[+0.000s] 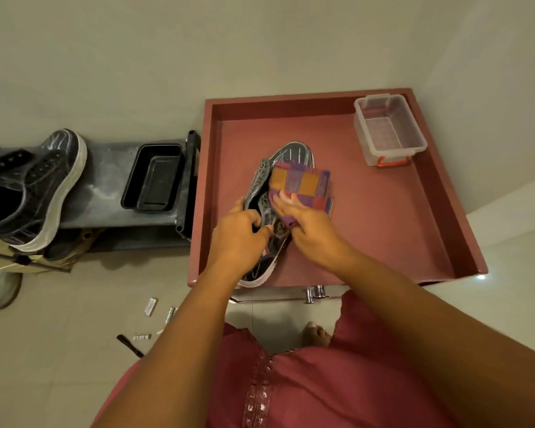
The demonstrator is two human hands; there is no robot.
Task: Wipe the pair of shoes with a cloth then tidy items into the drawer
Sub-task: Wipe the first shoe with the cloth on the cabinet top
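— What do we have in front of us?

— We see a dark shoe [286, 162] with pale scribbled lines and a white sole, lying inside the reddish drawer [383, 217], toe pointing away from us. Over its right side lies a folded cloth [303, 183], checked in orange, purple and red.

— And our hands?

— Our left hand [238, 233] curls its fingers over the shoe's collar and grips it near the heel end. Our right hand [306, 220] lies on the near part of the cloth with fingers fairly straight, pressing it against the shoe; whether the thumb tucks round the cloth's edge we cannot tell.

— Where is the other one of the pair?

— The second shoe [44, 186] rests on the dark shelf [105, 180] at the left, well apart from the drawer, beside a black tray [155, 177].

— How much room do we have?

— The shoe sits left of centre, near the drawer's left wall. To its right the drawer floor is bare up to a clear plastic box [389, 128] in the far right corner. Small items [151, 305] lie on the pale floor near our left arm.
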